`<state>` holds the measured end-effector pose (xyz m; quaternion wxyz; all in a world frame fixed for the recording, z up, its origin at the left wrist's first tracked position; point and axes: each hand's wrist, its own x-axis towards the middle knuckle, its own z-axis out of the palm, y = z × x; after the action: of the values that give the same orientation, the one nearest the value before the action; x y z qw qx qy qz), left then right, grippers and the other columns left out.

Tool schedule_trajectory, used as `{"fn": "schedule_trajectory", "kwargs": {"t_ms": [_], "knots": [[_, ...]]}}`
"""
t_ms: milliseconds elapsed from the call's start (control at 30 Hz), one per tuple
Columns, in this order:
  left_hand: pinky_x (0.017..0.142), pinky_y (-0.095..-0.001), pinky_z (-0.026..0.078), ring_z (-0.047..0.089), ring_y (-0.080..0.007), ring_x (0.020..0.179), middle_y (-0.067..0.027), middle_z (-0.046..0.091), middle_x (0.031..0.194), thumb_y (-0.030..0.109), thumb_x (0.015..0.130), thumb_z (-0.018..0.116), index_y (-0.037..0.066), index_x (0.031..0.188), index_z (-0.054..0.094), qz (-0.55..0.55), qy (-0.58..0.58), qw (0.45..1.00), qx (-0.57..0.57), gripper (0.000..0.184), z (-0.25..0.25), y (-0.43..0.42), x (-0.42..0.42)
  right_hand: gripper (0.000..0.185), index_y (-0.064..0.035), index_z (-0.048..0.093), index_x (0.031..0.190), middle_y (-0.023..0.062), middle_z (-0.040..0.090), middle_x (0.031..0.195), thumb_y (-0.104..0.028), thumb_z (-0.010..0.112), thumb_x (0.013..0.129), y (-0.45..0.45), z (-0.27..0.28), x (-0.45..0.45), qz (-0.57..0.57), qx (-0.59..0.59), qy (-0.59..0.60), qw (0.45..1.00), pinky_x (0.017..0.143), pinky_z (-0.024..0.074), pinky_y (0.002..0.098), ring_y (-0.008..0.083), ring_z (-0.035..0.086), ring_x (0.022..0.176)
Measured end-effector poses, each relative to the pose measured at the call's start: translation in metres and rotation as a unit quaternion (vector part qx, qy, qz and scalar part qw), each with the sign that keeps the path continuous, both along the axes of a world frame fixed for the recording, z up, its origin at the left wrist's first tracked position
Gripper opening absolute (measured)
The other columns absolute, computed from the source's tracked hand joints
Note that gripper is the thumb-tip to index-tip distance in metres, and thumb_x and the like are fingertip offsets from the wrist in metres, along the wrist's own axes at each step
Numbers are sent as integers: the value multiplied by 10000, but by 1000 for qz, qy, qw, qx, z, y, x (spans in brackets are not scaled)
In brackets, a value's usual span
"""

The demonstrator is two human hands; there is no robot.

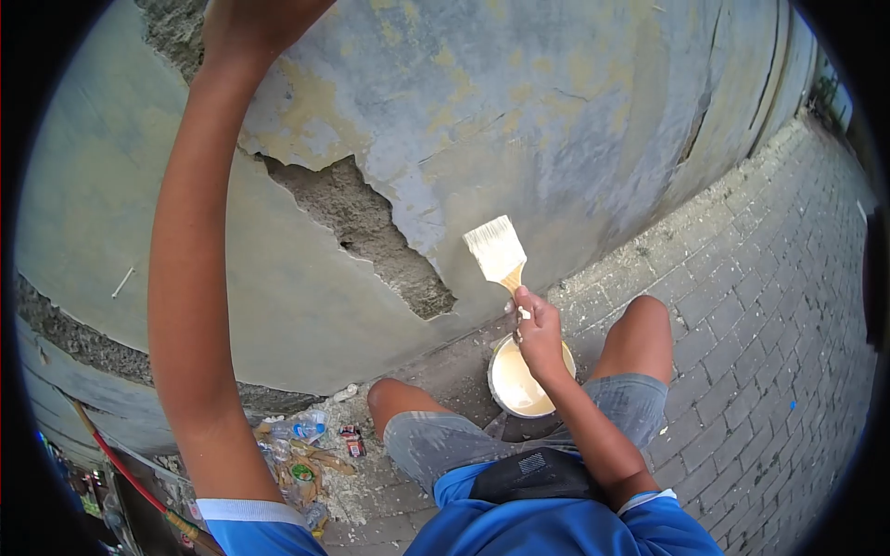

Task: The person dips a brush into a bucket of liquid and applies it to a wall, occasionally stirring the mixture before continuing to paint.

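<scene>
My right hand [540,332] is closed around the wooden handle of a wide flat paintbrush [494,248]. Pale cream paint coats its bristles, which point up toward the wall, and there are smears on my fingers. Below this hand stands a white bucket [493,393] with cream paint [519,378] inside, between my knees. My left hand [255,23] is raised high at the upper left, close to the wall [556,139]. Its fingers lie beyond the top of the view, so what they hold or touch is hidden.
Plaster has broken off the wall, leaving a rough grey patch [362,222]. Litter with plastic bottles [304,426] lies by the wall base at lower left, near a red pole [125,461]. Grey paving [732,371] spreads right, with crumbs along the wall foot.
</scene>
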<state>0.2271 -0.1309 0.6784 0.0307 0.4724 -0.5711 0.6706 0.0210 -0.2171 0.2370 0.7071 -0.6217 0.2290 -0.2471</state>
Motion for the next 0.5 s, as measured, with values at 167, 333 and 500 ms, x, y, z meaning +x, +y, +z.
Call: {"fn": "schedule_trajectory", "kwargs": {"t_ms": [167,333,500], "knots": [[1072,-473,430,495,-409,1301,-205,569,1279,138,907,602,24,1254,555,-1,-17,1000,4,368,1,-1,-2,407,-26,654,858,2,433,533,-356,515,1051,-17,96,22,-15,-124,-48,991,473,310,304,76,388,499],[1069,-473,433,492,-412,1300,-204,569,1277,134,897,610,23,1247,560,-7,-4,1000,17,370,2,2,-7,468,4,640,816,21,451,546,-384,514,1047,-4,-6,35,-35,-77,16,996,495,332,327,104,392,520],[1072,-473,429,488,-409,1306,-201,570,1272,126,892,611,25,1249,559,-17,-4,1000,4,375,1,-1,-3,487,15,632,795,22,448,555,-392,526,1039,0,-2,5,-28,-94,17,995,506,346,328,99,408,543]]}}
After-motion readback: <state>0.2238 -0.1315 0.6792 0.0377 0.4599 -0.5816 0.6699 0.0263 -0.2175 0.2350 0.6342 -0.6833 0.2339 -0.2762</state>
